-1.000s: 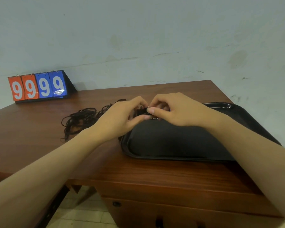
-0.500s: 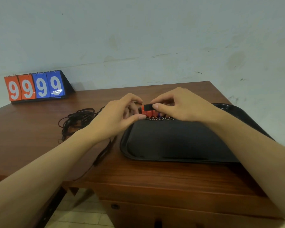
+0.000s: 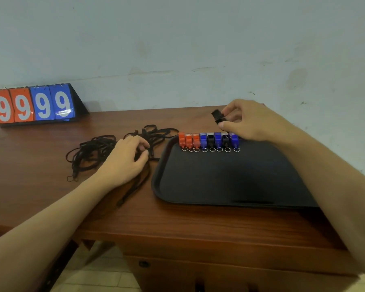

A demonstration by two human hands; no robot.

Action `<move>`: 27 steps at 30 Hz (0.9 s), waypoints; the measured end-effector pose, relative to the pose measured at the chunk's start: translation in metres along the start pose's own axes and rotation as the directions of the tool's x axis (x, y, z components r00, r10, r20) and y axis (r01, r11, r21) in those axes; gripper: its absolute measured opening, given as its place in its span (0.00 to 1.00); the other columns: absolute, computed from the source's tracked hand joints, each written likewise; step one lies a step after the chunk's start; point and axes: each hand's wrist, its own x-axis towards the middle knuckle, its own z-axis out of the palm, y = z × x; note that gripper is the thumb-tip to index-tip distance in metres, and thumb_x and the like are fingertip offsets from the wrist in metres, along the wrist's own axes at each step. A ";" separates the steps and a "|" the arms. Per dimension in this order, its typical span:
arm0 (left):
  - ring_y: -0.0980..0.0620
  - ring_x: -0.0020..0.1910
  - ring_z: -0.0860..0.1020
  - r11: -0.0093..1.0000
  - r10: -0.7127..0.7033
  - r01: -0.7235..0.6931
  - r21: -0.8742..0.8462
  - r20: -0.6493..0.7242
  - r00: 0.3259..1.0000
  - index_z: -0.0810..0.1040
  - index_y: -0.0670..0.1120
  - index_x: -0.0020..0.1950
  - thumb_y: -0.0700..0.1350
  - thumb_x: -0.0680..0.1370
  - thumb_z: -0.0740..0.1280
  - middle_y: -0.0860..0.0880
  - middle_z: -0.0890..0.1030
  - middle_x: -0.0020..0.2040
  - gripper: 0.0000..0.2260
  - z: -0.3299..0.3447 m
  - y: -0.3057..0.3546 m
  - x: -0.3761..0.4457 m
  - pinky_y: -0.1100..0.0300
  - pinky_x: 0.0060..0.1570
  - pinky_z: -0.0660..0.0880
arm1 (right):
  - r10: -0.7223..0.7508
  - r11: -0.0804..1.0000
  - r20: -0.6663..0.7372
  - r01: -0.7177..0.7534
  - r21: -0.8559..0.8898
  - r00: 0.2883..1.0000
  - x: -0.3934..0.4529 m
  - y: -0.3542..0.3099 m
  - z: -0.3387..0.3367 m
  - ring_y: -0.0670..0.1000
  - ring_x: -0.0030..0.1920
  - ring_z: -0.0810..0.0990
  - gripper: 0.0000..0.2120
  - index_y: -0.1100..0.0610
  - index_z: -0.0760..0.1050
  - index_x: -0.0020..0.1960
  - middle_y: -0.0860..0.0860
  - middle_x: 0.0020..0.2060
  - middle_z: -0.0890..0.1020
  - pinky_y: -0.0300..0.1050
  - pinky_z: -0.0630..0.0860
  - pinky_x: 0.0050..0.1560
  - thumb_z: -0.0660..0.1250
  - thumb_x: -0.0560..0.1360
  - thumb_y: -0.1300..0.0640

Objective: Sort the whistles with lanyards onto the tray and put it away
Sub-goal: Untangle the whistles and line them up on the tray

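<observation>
The right hand [image 3: 249, 121], in the upper right of the frame, pinched a black whistle [image 3: 217, 117] between thumb and forefinger, held in the air just above the far rim of the tray [image 3: 219, 186] and clear of it. Directly below that hand, running leftward along the tray's far edge, stood the row of whistles [image 3: 209, 140]: three orange ones at the left end, then blue and black ones, side by side and touching, each with its small ring pointing toward the bottom of the frame (the right end of the row was hidden under the hand, so the count could not be fixed). The row's long axis lay left to right across the picture, while each whistle's own length ran from far to near. To the left of centre the left hand [image 3: 126, 157] rested with curled fingers on the tangle of black lanyards [image 3: 97, 150] on the table [image 3: 177, 224], appearing to pinch a strand near its fingertips, though the grip itself was too dark to make out surely. The lanyards lay wholly to the left of the tray, just beside its left rim, and spread toward the left of the frame. Judging by this, the lifted whistle and the gripped cord had to meet between the two hands, with the whistle's ring turned leftward toward the cord, and the left hand was plainly the nearer one to the lanyards.
</observation>
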 end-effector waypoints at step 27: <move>0.53 0.54 0.71 1.000 -0.017 0.018 -0.023 0.048 0.999 0.74 0.57 0.59 0.50 0.80 0.64 0.58 0.73 0.50 0.08 0.006 -0.006 0.002 0.50 0.58 0.73 | 0.444 0.894 0.153 -0.447 -0.021 0.883 0.017 0.042 0.003 0.60 0.56 0.85 0.07 0.54 0.75 0.48 0.59 0.47 0.87 0.54 0.81 0.57 0.62 0.83 0.55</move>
